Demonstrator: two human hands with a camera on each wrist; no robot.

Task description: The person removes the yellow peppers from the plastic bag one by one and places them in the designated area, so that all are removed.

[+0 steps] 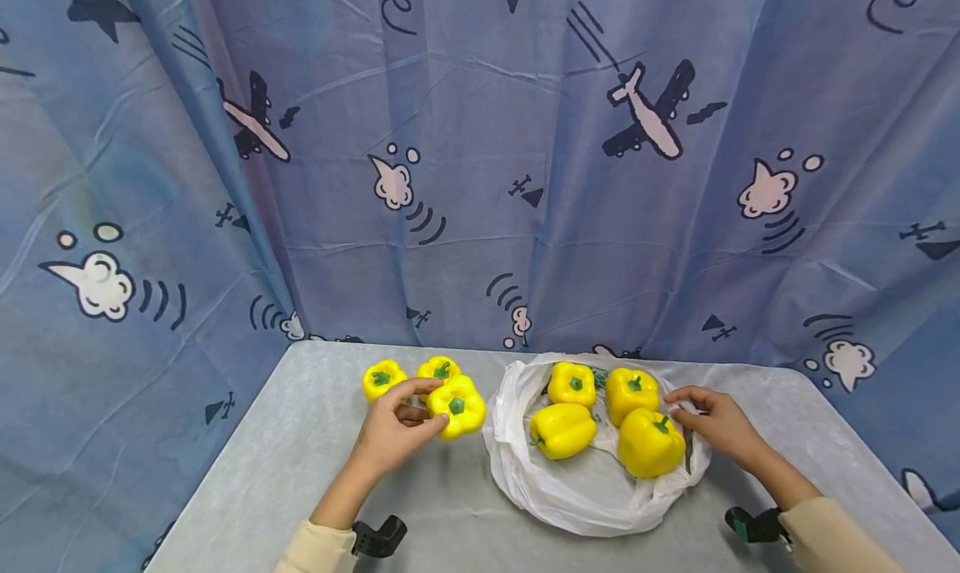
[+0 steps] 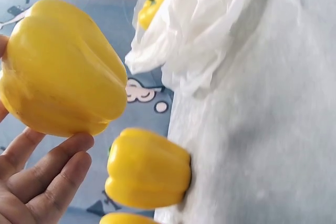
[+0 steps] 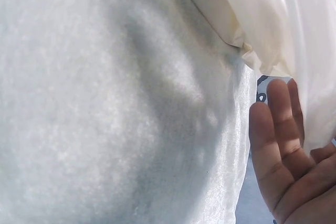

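Note:
My left hand [image 1: 396, 427] grips a yellow bell pepper [image 1: 459, 406] between thumb and fingers, lifted above the table left of the bag. In the left wrist view the same bell pepper [image 2: 63, 69] is large, with fingertips under it. Two more yellow peppers, one at the left [image 1: 382, 379] and one partly covered [image 1: 438, 368], stand behind that hand. My right hand [image 1: 722, 423] pinches the right rim of a white plastic bag [image 1: 577, 519]; in the right wrist view its fingers lie against the bag's outside, thumb hidden. Several yellow peppers [image 1: 562, 430] sit inside the spread-open bag.
A pale cloth covers the table [image 1: 262, 465]. Behind it and along the sides hangs a blue curtain [image 1: 465, 248] printed with planes and clouds. Each wrist wears a black strap mount, one on the left [image 1: 378, 537] and one on the right [image 1: 753, 525].

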